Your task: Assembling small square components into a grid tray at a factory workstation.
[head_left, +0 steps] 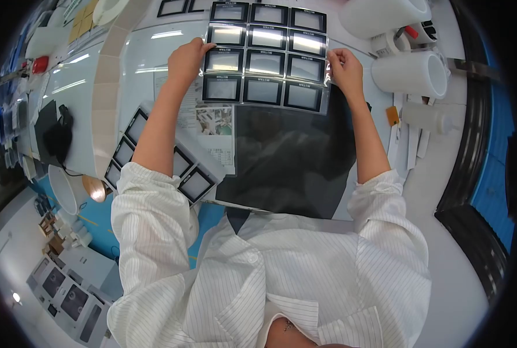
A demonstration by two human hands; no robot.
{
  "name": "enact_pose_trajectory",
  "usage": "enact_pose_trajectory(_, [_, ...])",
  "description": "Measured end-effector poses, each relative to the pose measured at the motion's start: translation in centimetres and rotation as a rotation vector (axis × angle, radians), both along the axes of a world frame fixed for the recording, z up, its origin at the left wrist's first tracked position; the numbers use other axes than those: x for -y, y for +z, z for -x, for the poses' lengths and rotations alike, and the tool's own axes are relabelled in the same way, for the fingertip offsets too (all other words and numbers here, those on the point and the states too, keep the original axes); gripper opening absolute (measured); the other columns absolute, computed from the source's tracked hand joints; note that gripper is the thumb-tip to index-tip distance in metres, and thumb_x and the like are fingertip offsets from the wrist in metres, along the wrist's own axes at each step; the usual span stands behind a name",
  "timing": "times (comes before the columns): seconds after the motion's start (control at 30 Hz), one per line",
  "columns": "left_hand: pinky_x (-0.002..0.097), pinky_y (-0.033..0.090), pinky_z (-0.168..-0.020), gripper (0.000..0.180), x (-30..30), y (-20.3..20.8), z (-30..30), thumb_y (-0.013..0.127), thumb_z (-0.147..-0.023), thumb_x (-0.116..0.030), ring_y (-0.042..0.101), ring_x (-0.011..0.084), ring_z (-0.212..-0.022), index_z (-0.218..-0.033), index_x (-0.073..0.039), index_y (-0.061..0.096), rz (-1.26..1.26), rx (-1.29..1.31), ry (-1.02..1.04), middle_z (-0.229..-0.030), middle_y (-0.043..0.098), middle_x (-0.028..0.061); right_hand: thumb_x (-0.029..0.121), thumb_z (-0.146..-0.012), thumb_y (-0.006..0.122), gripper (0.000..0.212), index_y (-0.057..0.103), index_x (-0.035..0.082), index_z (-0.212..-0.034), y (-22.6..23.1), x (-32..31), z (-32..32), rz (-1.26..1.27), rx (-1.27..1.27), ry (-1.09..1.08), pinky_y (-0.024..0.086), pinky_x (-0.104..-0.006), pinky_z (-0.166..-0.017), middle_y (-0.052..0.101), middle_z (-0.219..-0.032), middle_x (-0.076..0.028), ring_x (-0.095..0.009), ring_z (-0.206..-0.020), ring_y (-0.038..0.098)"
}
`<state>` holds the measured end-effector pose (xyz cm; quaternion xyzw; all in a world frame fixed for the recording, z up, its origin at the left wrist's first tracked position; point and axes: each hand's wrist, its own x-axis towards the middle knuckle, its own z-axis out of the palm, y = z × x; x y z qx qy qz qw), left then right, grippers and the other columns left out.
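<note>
Both hands pinch the clear sheet of black-framed panels (264, 61) — left hand (184, 61), right hand (345, 66) — above the dark mat (287, 156) on the tabletop (125, 64); best held level, edges only.

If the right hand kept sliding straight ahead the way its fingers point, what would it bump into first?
The right hand points up and slightly left, along the edge of the clear sheet of black-framed panels it pinches. Going on, it would probably meet the big white roll, though depth is unclear.
</note>
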<state>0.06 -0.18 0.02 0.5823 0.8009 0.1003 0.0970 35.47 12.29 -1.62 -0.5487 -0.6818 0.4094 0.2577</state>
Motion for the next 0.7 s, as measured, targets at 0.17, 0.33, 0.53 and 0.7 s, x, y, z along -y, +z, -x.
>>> enact_pose_trajectory(0.17, [0.0445,0.049,-0.056,0.044,-0.2,-0.5,-0.6,0.052,-0.093,-0.047,0.063,0.0349,-0.065,-0.079,-0.005,0.057,-0.02,-0.192,-0.045,-0.066,0.064,0.0136,0.025,-0.091,0.063,0.026,0.065,0.0,-0.098,-0.5,-0.7,-0.5,-0.119,0.061,0.008,0.047,-0.024,-0.052,0.067,-0.076,-0.007,-0.009,-0.058,0.06])
enact_pose_trajectory(0.33, [0.0436,0.049,-0.053,0.044,0.2,-0.9,-0.2,0.052,-0.092,-0.047,0.063,0.0343,-0.062,-0.077,-0.006,0.056,-0.094,-0.201,-0.073,-0.064,0.063,0.0125,0.024,-0.09,0.062,0.023,0.066,0.001,-0.095,0.5,0.2,0.3,-0.005,-0.017,-0.052,0.05,-0.0264,-0.054,0.067,-0.073,-0.008,-0.015,-0.06,0.064])
enact_pose_trajectory(0.53, [0.0421,0.048,-0.052,0.043,0.2,-1.1,-0.7,0.052,-0.092,-0.046,0.063,0.0327,-0.061,-0.077,-0.007,0.055,-0.118,-0.244,-0.056,-0.063,0.063,0.0107,0.022,-0.092,0.062,0.023,0.063,0.0,-0.097,0.6,0.0,0.1,0.026,-0.097,-0.056,0.048,-0.0229,-0.051,0.066,-0.077,-0.005,-0.009,-0.057,0.06])
enact_pose_trajectory(0.7, [0.041,0.049,-0.052,0.04,0.8,-1.1,-0.7,0.053,-0.092,-0.045,0.064,0.0305,-0.065,-0.078,-0.008,0.056,-0.098,-0.281,-0.05,-0.068,0.063,0.0082,0.02,-0.092,0.062,0.022,0.063,-0.002,-0.096,0.6,0.1,0.6,0.002,-0.16,-0.051,0.05,-0.0241,-0.053,0.068,-0.078,-0.007,-0.011,-0.058,0.063])
